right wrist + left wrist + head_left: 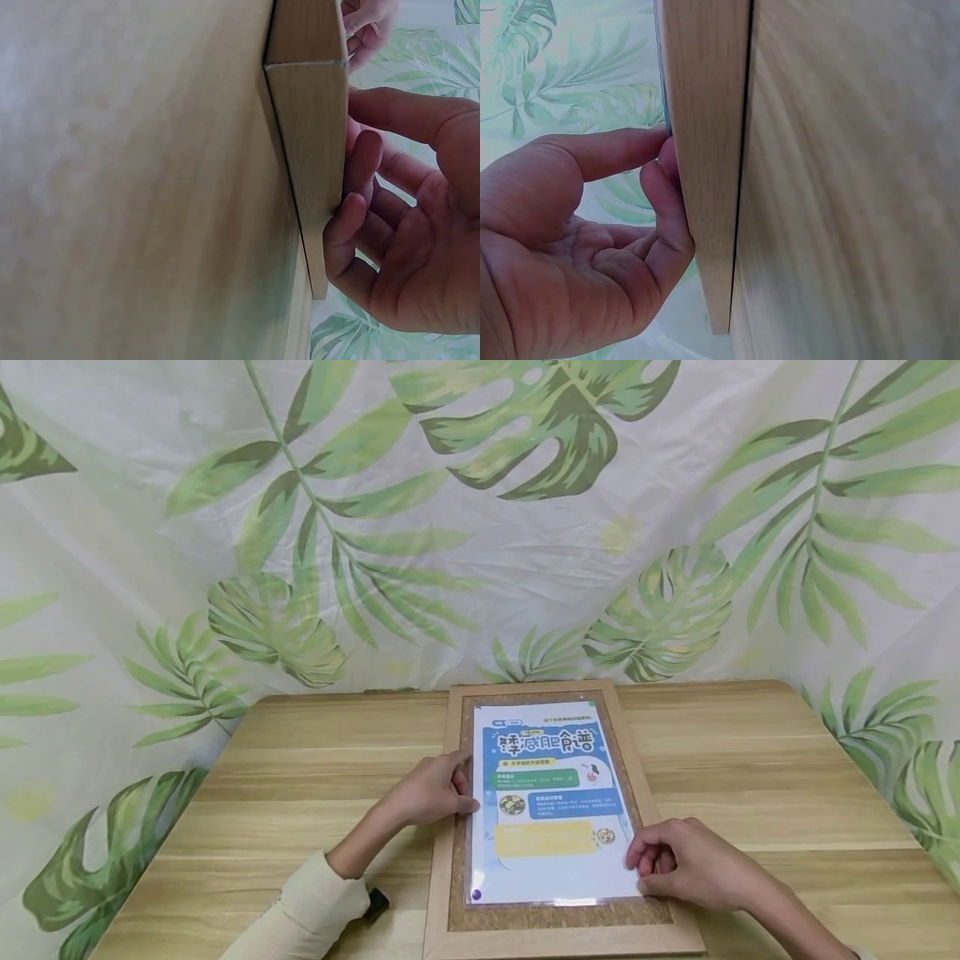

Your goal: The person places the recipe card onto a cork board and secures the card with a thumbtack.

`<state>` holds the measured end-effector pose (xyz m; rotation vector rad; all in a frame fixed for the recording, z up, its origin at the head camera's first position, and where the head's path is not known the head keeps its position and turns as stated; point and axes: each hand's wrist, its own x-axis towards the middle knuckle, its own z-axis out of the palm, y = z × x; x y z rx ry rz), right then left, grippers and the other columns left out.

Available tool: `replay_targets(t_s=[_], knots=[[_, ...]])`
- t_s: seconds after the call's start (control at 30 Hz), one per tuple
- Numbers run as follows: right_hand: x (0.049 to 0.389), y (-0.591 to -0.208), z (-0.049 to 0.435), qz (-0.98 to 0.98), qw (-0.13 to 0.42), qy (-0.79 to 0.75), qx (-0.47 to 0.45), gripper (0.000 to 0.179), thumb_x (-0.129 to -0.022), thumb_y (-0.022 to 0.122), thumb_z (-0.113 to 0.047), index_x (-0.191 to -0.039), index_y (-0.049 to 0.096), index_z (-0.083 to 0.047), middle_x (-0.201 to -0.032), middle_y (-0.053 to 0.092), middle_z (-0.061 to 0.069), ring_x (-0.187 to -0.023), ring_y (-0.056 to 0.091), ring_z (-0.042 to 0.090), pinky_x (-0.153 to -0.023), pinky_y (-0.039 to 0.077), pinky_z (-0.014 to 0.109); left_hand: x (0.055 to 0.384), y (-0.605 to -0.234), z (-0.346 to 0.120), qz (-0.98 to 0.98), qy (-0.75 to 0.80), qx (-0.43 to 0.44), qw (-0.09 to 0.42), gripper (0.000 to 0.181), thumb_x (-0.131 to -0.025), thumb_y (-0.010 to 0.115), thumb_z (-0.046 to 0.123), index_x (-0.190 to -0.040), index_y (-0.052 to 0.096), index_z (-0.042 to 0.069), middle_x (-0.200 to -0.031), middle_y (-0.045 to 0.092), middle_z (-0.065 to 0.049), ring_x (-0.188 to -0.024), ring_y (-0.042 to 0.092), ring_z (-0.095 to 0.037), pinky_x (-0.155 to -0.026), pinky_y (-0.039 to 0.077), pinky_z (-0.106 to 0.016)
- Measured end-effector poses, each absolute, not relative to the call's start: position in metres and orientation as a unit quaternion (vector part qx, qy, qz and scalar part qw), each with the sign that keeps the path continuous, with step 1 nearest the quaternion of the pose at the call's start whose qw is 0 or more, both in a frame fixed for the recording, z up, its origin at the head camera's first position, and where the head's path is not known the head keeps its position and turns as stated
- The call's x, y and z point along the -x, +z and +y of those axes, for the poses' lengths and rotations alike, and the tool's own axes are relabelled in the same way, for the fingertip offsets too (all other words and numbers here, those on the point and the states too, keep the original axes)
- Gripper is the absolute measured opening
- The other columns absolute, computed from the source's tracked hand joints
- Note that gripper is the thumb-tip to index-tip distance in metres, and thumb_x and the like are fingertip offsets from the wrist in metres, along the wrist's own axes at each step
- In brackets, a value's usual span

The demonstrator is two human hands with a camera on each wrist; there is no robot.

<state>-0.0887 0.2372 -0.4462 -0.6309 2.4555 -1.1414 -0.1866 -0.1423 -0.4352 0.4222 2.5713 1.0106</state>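
A printed sheet (555, 875) in a clear sleeve, with Chinese text and coloured boxes, lies on a wood-framed cork board (562, 917). My left hand (438, 789) touches the sheet's left edge, index finger reaching up along it and thumb over the margin. My right hand (693, 864) rests at the lower right corner, fingers loosely bent, thumb and index tips apart on the edge. A green pushpin (592, 703) sits at the top right corner and a purple pushpin (476, 894) at the bottom left. The bottom right corner is partly covered by my right thumb.
The board lies on a wood-grain table (315, 777), its top reaching the table's back edge. A leaf-print curtain (525, 568) hangs behind. A small black object (377, 905) shows beside my left sleeve.
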Motion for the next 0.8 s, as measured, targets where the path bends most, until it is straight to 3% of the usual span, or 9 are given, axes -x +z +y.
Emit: replay_targets(t_s=[0.43, 0.6, 0.8], knots=[[0.089, -0.449, 0.24, 0.858, 0.187, -0.419, 0.231, 0.013, -0.09, 0.086, -0.016, -0.098, 0.075, -0.016, -0.082, 0.066, -0.011, -0.07, 0.058, -0.001, -0.063, 0.052, 0.021, 0.187, -0.43, -0.151, 0.894, 0.371, -0.16, 0.193, 0.086, -0.091, 0.084, 0.006, -0.162, 0.038, -0.008, -0.083, 0.069, -0.004, -0.069, 0.063, -0.016, -0.061, 0.05, -0.028], [0.09, -0.45, 0.243, 0.846, 0.189, -0.427, 0.256, 0.011, -0.093, 0.084, -0.019, -0.1, 0.075, -0.015, -0.083, 0.067, -0.012, -0.071, 0.059, -0.002, -0.062, 0.053, 0.022, 0.186, -0.427, -0.155, 0.893, 0.368, -0.164, 0.199, 0.077, -0.093, 0.082, 0.007, -0.158, 0.044, -0.008, -0.084, 0.07, -0.005, -0.07, 0.067, -0.016, -0.064, 0.055, -0.03], [0.091, -0.449, 0.246, 0.838, 0.183, -0.431, 0.281, 0.006, -0.098, 0.079, -0.017, -0.102, 0.076, -0.015, -0.085, 0.07, -0.013, -0.074, 0.06, -0.004, -0.064, 0.054, 0.022, 0.185, -0.422, -0.163, 0.919, 0.318, -0.164, 0.165, 0.067, -0.094, 0.084, 0.019, -0.151, 0.056, -0.003, -0.085, 0.07, -0.002, -0.071, 0.061, -0.014, -0.062, 0.049, -0.03]])
